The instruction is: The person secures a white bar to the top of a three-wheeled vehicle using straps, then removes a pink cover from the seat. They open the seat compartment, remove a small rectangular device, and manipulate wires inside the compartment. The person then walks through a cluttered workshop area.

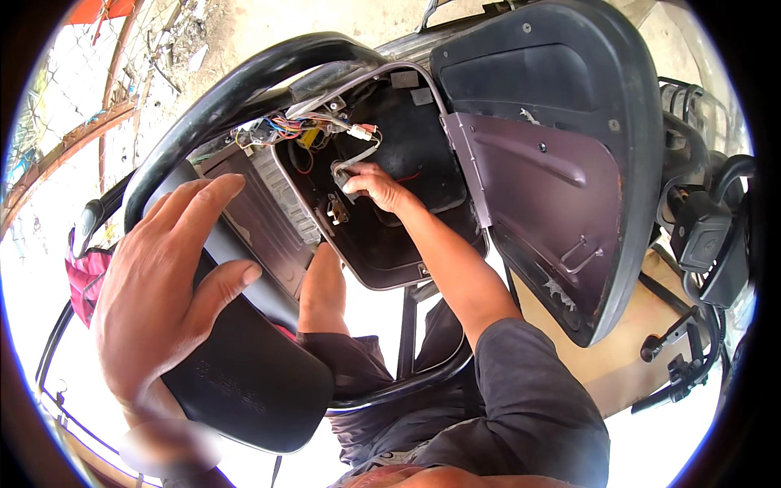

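Note:
My left hand (167,268) is raised close to the camera, its back showing, thumb apart from the fingers, with nothing in it. Below and behind it lies a black padded seat or armrest (252,378). My right hand (376,187) reaches into an open black compartment (423,195). Its fingers are closed round a small grey part (342,175), mostly hidden by them, at the end of a grey cable (364,154). That cable runs up toward a white connector (361,131). Beneath the hand, a small brass-coloured fitting (336,211) sits at the compartment's left wall.
Coloured wires (285,126) bunch along the compartment's upper left edge. On the right stands the hinged black lid (561,77) with its purple-brown metal plate (537,179). A black tubular bar (236,89) curves over the far left. A chain-link fence (57,89) rises beyond.

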`<action>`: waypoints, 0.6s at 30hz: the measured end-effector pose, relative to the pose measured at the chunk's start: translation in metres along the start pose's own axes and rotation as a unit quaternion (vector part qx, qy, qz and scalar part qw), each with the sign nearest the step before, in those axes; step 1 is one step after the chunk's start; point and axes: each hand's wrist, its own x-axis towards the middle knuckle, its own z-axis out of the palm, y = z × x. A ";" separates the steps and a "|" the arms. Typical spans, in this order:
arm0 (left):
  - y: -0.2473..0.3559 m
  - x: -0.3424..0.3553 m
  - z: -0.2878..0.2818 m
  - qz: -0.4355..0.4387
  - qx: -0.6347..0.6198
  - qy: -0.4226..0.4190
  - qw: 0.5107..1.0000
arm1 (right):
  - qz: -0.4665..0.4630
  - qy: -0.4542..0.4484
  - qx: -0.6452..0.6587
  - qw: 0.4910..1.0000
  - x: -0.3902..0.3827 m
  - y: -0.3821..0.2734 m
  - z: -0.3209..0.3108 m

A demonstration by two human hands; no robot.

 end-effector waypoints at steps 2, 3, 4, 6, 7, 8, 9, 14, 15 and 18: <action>-0.005 0.005 0.003 0.021 -0.006 0.001 1.000 | -0.019 -0.021 -0.014 1.000 -0.007 -0.004 -0.004; -0.007 0.005 0.003 0.024 -0.005 0.007 1.000 | -0.042 -0.004 -0.026 0.999 -0.011 -0.009 0.002; -0.009 0.004 0.004 0.026 -0.005 0.014 1.000 | -0.064 0.013 -0.037 0.997 -0.016 -0.012 0.009; -0.011 0.003 0.003 0.024 -0.007 0.015 1.000 | -0.088 0.022 -0.032 0.995 -0.025 -0.021 0.022; -0.012 0.003 0.001 0.020 -0.010 0.009 1.000 | -0.081 0.014 -0.018 0.996 -0.029 -0.024 0.028; -0.013 0.003 0.000 0.017 -0.013 0.004 1.000 | -0.075 0.006 -0.003 0.997 -0.033 -0.028 0.037; -0.013 0.002 0.000 0.019 -0.016 0.004 1.000 | -0.068 -0.003 0.011 0.998 -0.037 -0.033 0.046; -0.016 -0.001 0.000 0.025 -0.021 0.010 0.999 | -0.093 -0.014 0.005 0.996 -0.055 -0.053 0.080; -0.017 0.000 0.000 0.026 -0.017 0.010 0.999 | -0.094 0.012 0.003 0.995 -0.060 -0.057 0.083; -0.019 -0.001 0.000 0.026 -0.011 0.015 0.999 | -0.119 0.105 -0.061 0.985 -0.079 -0.077 0.086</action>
